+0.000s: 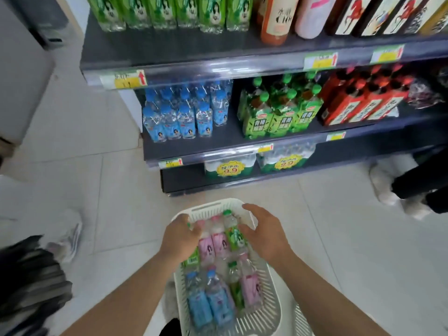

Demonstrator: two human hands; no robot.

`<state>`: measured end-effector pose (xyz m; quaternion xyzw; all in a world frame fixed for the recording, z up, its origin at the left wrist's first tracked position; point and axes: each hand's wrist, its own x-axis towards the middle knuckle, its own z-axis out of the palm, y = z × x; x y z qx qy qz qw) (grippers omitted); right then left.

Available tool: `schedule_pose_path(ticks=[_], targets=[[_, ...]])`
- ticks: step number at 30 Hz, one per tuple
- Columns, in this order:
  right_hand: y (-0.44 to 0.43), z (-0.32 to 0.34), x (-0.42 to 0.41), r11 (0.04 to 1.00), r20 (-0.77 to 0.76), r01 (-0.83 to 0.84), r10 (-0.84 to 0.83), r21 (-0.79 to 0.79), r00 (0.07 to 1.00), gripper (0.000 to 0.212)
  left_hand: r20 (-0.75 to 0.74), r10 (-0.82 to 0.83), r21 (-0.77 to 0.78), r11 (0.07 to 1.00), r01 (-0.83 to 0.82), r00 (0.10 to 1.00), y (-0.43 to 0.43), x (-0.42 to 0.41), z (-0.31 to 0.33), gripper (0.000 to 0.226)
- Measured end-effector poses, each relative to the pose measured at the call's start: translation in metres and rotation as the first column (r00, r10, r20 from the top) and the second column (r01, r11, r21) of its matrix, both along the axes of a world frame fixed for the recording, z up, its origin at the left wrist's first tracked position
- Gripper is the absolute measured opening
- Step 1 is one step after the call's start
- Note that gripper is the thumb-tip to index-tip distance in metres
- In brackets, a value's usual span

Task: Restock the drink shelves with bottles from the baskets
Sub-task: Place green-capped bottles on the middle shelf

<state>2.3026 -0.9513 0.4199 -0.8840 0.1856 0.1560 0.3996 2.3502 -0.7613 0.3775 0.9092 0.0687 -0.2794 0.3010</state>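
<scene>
Basket [266,309] of bottles [218,304], on floor [339,238] just below me: all lie lengthwise, caps toward shelves [232,139] ahead. Left hand [180,236] curled over left-side green bottle [192,259] (I cannot tell if gripped); right hand [265,235] spread, holding nothing, thumb beside centre green bottle [234,235].

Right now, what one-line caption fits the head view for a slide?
Restocking: left hand and right hand over a white basket of bottles, facing the drink shelves.
</scene>
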Motion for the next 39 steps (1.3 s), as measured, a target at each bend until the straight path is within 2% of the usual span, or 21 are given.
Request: schedule_pose_path(ticks=[3, 7, 10, 13, 15, 17, 20, 21, 22, 24, 26, 27, 28, 29, 30, 35, 39], targets=[[0.013, -0.052, -0.007, 0.998, -0.079, 0.019, -0.014, 0.054, 0.997, 0.045, -0.109, 0.043, 0.059, 0.998, -0.036, 0.993, 0.004, -0.011, -0.064, 0.037], [0.021, -0.111, -0.006, 1.0, -0.144, 0.002, 0.0, 0.012, 0.99, 0.047, -0.151, 0.189, 0.091, 0.98, -0.177, 0.97, 0.002, -0.009, -0.129, 0.047], [0.023, -0.153, -0.002, 1.0, -0.155, 0.013, -0.015, -0.014, 0.988, 0.05, -0.204, 0.223, 0.046, 0.975, -0.218, 0.953, -0.001, -0.005, -0.165, 0.051], [0.028, -0.188, 0.0, 0.999, -0.141, 0.047, -0.049, -0.016, 0.989, 0.054, -0.182, 0.209, 0.162, 0.97, -0.18, 0.961, -0.004, -0.006, -0.187, 0.056], [0.03, -0.208, 0.0, 0.998, -0.128, 0.057, -0.058, -0.01, 0.99, 0.054, -0.151, 0.161, 0.226, 0.966, -0.124, 0.975, -0.009, -0.008, -0.192, 0.068], [0.032, -0.221, -0.002, 0.998, -0.146, 0.055, -0.057, -0.023, 0.988, 0.053, -0.127, 0.183, 0.171, 0.972, -0.161, 0.975, -0.01, -0.011, -0.203, 0.079], [0.033, -0.232, -0.003, 0.997, -0.152, 0.053, -0.06, -0.053, 0.987, 0.057, -0.113, 0.193, 0.131, 0.975, -0.178, 0.975, -0.011, -0.013, -0.223, 0.08], [0.032, -0.235, -0.002, 0.996, -0.162, 0.041, -0.053, -0.075, 0.985, 0.06, -0.119, 0.19, 0.126, 0.977, -0.175, 0.975, -0.013, -0.014, -0.222, 0.078], [0.03, -0.238, -0.002, 0.995, -0.179, 0.024, -0.042, -0.097, 0.983, 0.063, -0.139, 0.195, 0.115, 0.977, -0.18, 0.971, -0.015, -0.014, -0.218, 0.067], [0.029, -0.244, 0.0, 0.993, -0.217, -0.006, -0.021, -0.121, 0.976, 0.072, -0.212, 0.243, 0.01, 0.969, -0.246, 0.947, -0.016, -0.014, -0.215, 0.035], [0.03, -0.249, 0.004, 0.991, -0.24, -0.02, -0.012, -0.13, 0.971, 0.08, -0.234, 0.275, -0.038, 0.956, -0.291, 0.933, -0.02, -0.013, -0.215, 0.03], [0.031, -0.254, 0.006, 0.99, -0.25, -0.023, -0.012, -0.139, 0.968, 0.084, -0.247, 0.295, -0.089, 0.942, -0.324, 0.923, -0.019, -0.013, -0.216, 0.041], [0.032, -0.258, 0.009, 0.987, -0.256, -0.029, -0.012, -0.156, 0.967, 0.087, -0.252, 0.312, -0.126, 0.928, -0.351, 0.916, -0.018, -0.013, -0.219, 0.065], [0.034, -0.263, 0.011, 0.984, -0.258, -0.035, -0.011, -0.174, 0.966, 0.088, -0.252, 0.329, -0.156, 0.914, -0.374, 0.91, -0.015, -0.013, -0.221, 0.08], [0.036, -0.267, 0.014, 0.98, -0.26, -0.041, -0.011, -0.193, 0.966, 0.089, -0.234, 0.349, -0.173, 0.903, -0.392, 0.907, -0.014, -0.013, -0.221, 0.086], [0.043, -0.278, 0.023, 0.944, -0.284, -0.07, -0.026, -0.322, 0.958, 0.092, -0.235, 0.359, -0.188, 0.895, -0.404, 0.903, -0.004, -0.007, -0.215, 0.094], [0.045, -0.282, 0.027, 0.814, -0.244, -0.179, 0.047, -0.553, 0.969, 0.076, -0.278, 0.337, -0.199, 0.896, -0.398, 0.899, 0.0, -0.002, -0.205, 0.095]])
